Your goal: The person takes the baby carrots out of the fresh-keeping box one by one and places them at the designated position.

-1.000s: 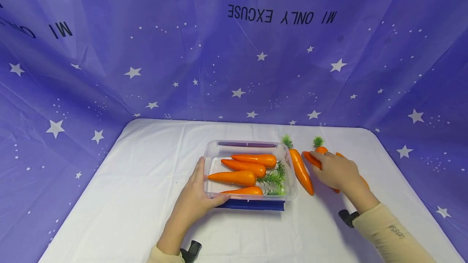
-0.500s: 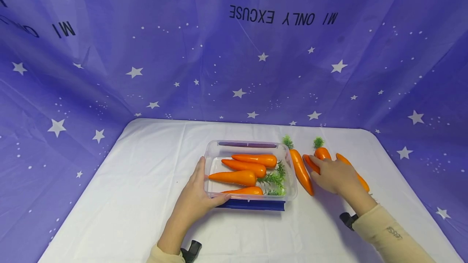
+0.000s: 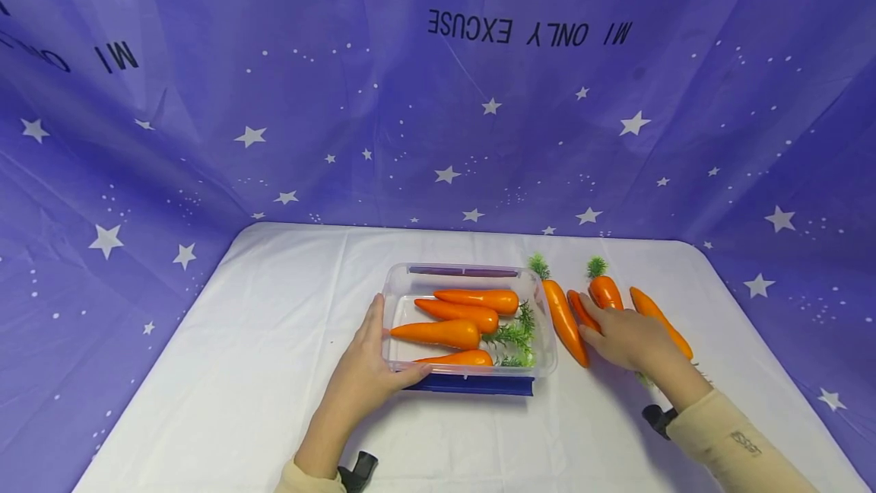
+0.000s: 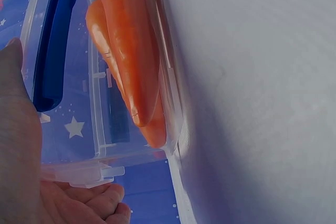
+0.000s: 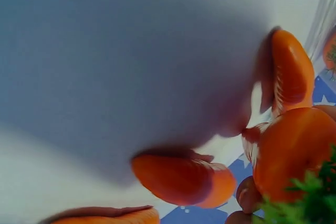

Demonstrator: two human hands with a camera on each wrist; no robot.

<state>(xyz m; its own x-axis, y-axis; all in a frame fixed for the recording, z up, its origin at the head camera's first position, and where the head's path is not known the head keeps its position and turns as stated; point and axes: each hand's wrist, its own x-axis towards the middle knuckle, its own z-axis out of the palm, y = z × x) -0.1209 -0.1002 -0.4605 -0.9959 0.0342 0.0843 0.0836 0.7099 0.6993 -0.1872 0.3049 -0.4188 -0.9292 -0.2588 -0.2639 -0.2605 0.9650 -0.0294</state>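
A clear plastic box (image 3: 550,326) with blue latches holds several orange carrots (image 3: 438,333), their green tops towards its right end. My left hand (image 3: 368,373) grips the near left corner of the box, thumb over the near rim and fingers along the left wall. To the right, my right hand (image 3: 628,337) holds a carrot (image 5: 294,150), seen from its leafy end in the right wrist view. That carrot's tip (image 3: 579,310) pokes out past the fingers, pointing away from me, and its middle is hidden under the hand.
One loose carrot (image 3: 563,322) lies between the box and my right hand. Another carrot (image 3: 605,293) lies just beyond the hand, and a third carrot (image 3: 660,322) is to its right. A purple star-printed curtain (image 3: 383,112) surrounds the white table (image 3: 226,379).
My right hand has drawn slightly back towards me, and the carrot in it has turned so its tip points more straight away. The left hand and the box have stayed put.
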